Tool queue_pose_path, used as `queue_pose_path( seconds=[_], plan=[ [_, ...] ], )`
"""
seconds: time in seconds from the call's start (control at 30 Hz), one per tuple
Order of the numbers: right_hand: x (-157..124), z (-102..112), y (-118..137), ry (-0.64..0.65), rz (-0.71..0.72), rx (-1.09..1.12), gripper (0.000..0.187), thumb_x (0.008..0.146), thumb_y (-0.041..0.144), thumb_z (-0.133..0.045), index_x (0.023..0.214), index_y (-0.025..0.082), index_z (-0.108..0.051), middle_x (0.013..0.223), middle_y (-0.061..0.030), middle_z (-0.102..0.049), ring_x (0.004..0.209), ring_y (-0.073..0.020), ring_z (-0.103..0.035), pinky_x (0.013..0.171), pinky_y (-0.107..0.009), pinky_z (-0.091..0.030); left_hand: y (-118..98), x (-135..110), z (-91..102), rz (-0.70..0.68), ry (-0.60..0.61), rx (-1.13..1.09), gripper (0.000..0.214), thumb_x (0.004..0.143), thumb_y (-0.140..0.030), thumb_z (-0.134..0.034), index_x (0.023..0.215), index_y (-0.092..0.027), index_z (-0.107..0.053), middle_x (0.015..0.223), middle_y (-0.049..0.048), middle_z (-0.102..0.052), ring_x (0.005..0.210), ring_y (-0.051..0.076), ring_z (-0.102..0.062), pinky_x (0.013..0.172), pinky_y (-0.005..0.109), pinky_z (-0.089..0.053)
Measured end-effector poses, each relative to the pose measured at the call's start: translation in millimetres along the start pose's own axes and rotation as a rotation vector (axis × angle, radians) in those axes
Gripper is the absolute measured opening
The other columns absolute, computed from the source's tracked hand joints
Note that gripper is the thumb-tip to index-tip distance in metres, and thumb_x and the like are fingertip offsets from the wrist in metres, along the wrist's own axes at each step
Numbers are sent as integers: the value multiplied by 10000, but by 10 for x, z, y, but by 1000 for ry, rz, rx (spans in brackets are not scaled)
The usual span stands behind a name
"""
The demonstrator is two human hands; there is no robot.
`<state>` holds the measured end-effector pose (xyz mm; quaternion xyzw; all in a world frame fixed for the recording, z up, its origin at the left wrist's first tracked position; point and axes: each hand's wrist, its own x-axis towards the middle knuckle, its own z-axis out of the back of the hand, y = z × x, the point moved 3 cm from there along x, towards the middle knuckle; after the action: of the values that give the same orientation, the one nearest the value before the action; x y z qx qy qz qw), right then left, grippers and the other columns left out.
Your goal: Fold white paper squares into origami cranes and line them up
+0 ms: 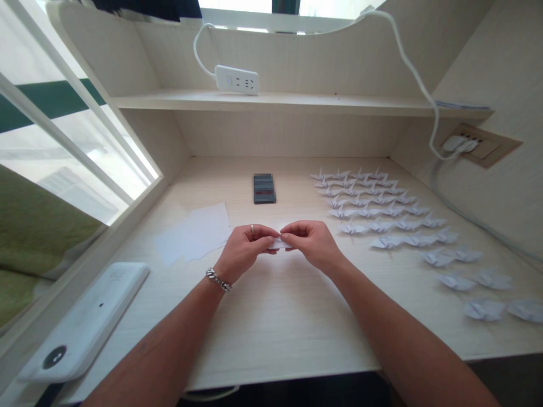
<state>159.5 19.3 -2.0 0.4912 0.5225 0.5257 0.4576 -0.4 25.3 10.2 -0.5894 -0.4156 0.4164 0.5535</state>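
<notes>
Between my two hands, over the middle of the desk, is a small piece of folded white paper [279, 243]. My left hand [247, 246], with a ring and a chain bracelet, pinches its left end. The right end is pinched by my right hand [313, 243], and both sets of fingertips nearly meet. Fingers cover much of the paper, so its exact shape is hidden. Just left of my left hand lie loose white paper sheets [199, 232], overlapping. Many folded paper cranes [386, 209] stand in rows on the right.
A dark phone-like object [263, 188], its surface blurred, lies behind my hands. A long white device [91, 322] sits along the left edge. On the shelf [297, 103] rests a power strip [236, 79]; its white cable [418, 79] runs to a wall socket [481, 145].
</notes>
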Motion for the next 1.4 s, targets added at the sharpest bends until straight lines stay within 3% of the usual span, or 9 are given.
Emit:
queue_pose_path(
  seconds=[0.13, 0.37, 0.87, 1.4],
  plan=[
    [-2, -17, 0, 15, 54, -47, 175, 706, 291, -736, 801, 145, -734, 735, -29, -714, 662, -156, -668, 621, -295, -595, 15, 9, 17, -12, -10, 60, 194, 683, -280, -769, 763, -110, -722, 706, 42, -713, 651, 137, -651, 630, 260, -579],
    [-14, -22, 2, 37, 82, -62, 200, 745, 319, -710, 837, 142, -732, 759, -32, -712, 651, -147, -663, 623, -297, -603, 13, 20, 30, -27, -24, 102, 197, 687, -292, -770, 755, -113, -720, 690, 35, -707, 602, 121, -638, 617, 256, -576],
    [3, -49, -31, 16, -26, 18, 241, 673, 345, -763, 782, 143, -691, 709, -16, -686, 613, -132, -645, 607, -289, -571, 14, 6, 13, -61, -47, 147, 159, 701, -260, -752, 749, -117, -701, 678, 29, -699, 587, 120, -640, 590, 244, -562],
    [-15, -87, -3, -13, 11, 12, 194, 676, 291, -734, 780, 144, -659, 637, 0, -654, 568, -127, -610, 545, -274, -527, 18, -5, 12, -65, -91, 69, 187, 657, -181, -758, 788, -115, -641, 659, 8, -679, 585, 106, -628, 591, 229, -531]
  ],
)
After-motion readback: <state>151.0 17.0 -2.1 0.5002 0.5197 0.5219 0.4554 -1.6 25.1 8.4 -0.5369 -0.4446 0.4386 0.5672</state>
